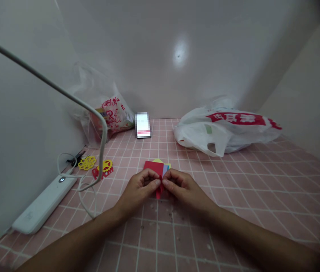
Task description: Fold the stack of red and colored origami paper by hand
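Note:
A small red piece of paper (158, 193) is pinched between the fingertips of my left hand (144, 185) and my right hand (180, 184), which nearly meet at the middle of the table. Its exact shape is partly covered by my fingers. Just beyond my hands lie coloured paper sheets (152, 167), red on top, with yellow, lilac and blue edges showing. To the left, yellow cut-out shapes (87, 163) with holes rest on the table, beside a red cut-out (108, 173) that has letter-like forms.
A white power bank (46, 202) with a looping cable lies at the left. A grey bent rod (63, 92) crosses the upper left. A lit phone (143, 125) stands at the back between a clear bag (114, 113) and a white plastic bag (199, 134). Pink checked cloth covers the table.

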Motion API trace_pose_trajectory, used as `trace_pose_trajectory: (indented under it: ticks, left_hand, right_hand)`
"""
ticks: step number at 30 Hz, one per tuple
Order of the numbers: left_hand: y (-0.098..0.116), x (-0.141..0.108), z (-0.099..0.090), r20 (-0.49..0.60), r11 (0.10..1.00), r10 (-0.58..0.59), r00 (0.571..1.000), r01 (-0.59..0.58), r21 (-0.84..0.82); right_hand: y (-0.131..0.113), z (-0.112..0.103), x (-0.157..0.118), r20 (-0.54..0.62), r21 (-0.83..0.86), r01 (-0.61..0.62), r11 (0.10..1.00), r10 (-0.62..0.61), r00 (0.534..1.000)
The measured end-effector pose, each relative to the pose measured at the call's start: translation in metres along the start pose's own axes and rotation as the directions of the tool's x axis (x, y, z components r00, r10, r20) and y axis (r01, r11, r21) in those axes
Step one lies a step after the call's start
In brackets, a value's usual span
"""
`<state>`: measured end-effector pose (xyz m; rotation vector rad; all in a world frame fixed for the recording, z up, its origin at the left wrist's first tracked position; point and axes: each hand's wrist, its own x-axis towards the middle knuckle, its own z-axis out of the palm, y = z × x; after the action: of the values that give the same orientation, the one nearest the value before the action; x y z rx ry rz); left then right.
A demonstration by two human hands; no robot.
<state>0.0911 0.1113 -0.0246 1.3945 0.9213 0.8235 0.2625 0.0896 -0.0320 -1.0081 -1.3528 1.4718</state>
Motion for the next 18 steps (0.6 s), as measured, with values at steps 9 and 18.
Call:
trace_pose_trajectory:
  ticks: [9,18]
  left_hand:
    - [-0.0078,0.0006,-0.0022,0.019,1.0,0.015,1.0,-0.015,0.005]
    - [-0.0085,0.0004,-0.0042,0.024,0.998,0.045,0.999,-0.046,0.033]
  right_hand:
    - [-0.0035,0.0007,-0.0016,0.039,0.122,-0.08,0.989,0.076,0.996]
    - [-0.0024,-0.001,0.0006,0.047,0.071,-0.068,0.995,0.065,0.997]
